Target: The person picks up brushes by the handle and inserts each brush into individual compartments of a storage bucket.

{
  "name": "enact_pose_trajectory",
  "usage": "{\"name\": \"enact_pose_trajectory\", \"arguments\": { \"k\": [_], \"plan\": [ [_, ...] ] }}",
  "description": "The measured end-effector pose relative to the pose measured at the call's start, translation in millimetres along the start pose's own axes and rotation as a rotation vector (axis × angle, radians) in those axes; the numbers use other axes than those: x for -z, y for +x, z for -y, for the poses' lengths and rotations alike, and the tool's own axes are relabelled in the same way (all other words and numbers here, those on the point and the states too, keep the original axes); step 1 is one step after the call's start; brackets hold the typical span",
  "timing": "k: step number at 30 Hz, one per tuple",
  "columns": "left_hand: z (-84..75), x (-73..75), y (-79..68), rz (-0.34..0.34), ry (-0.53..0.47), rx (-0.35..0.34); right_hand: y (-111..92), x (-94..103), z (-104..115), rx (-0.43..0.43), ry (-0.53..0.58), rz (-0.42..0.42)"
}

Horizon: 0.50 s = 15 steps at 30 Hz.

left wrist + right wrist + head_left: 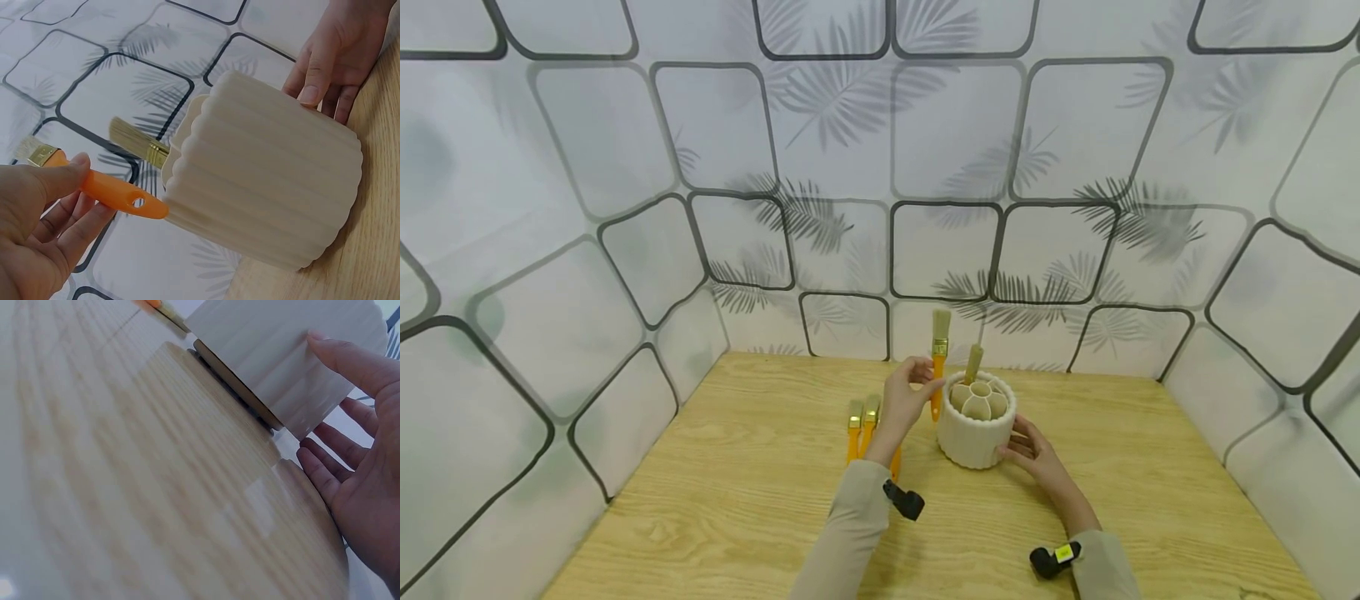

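Ribbed pot (973,443), cream in colour, stands on the table between the two hands, and behind it spreads the widest thing in view: a pale wall covering (946,250) printed with rounded dark outlines and grey fern-like leaves. Next in size comes the wood-grain tabletop (700,508). Over its near edge reach two beige sleeves (850,533), the left one angled forward and slightly inward, the right one angled inward to the pot. The pot's top is divided into petal-shaped compartments around a round centre.

The left hand (907,406) is beside the pot's left rim, palm turned toward the pot, its thumb and bent fingers pinching the orange handle of a raised brush (938,364). The right hand (1039,460) is low at the pot's right side: its thumb lies on the ribbed wall while the fingers, slightly spread and bent, curve about the lower edge.

The raised brush is nearly upright, bristles on top; whether its handle end touches the pot cannot be told. A second brush (973,365) is in the pot, bristles up and leaning a little; its exact compartment is unclear. More orange-handled brushes (853,433) lie on the table by the left forearm, partly hidden by it. Smallest are the black wrist cameras (905,500), the right one bearing a yellow label.
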<state>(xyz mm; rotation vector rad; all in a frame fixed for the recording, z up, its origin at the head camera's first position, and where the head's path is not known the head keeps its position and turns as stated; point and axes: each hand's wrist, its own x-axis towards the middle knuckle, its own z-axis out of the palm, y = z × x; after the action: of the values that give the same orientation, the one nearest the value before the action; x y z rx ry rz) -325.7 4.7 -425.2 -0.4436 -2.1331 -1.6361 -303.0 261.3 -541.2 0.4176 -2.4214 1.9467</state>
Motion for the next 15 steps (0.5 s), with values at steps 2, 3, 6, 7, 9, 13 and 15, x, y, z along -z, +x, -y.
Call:
{"name": "enact_pose_trajectory", "arguments": {
  "k": [2, 3, 6, 7, 9, 13, 15],
  "plan": [
    [-0.3, -0.1, 0.5, -0.001, -0.009, 0.005, -0.1, 0.0, -0.1, 0.001, -0.003, -0.001],
    [-0.4, -0.1, 0.8, -0.001, -0.015, 0.007, 0.1, -0.1, -0.1, 0.001, -0.002, 0.000],
    [0.2, -0.5, 2.0, -0.004, -0.025, 0.001, -0.1, -0.4, 0.6, -0.006, 0.004, -0.003],
    [0.4, -0.5, 2.2, -0.005, -0.027, -0.004, -0.1, -0.6, 1.0, -0.009, 0.005, -0.002],
    [0.5, -0.3, 2.6, -0.009, -0.025, -0.026, -0.1, -0.9, 1.6, -0.009, 0.014, -0.002],
    [-0.1, 0.3, 2.7, -0.018, -0.027, -0.058, -0.6, -0.9, 2.5, 0.004, 0.023, 0.005],
    [-0.9, 0.5, 3.0, -0.021, -0.031, -0.062, -0.6, -0.7, 2.2, 0.011, 0.025, 0.005]
  ]
}}
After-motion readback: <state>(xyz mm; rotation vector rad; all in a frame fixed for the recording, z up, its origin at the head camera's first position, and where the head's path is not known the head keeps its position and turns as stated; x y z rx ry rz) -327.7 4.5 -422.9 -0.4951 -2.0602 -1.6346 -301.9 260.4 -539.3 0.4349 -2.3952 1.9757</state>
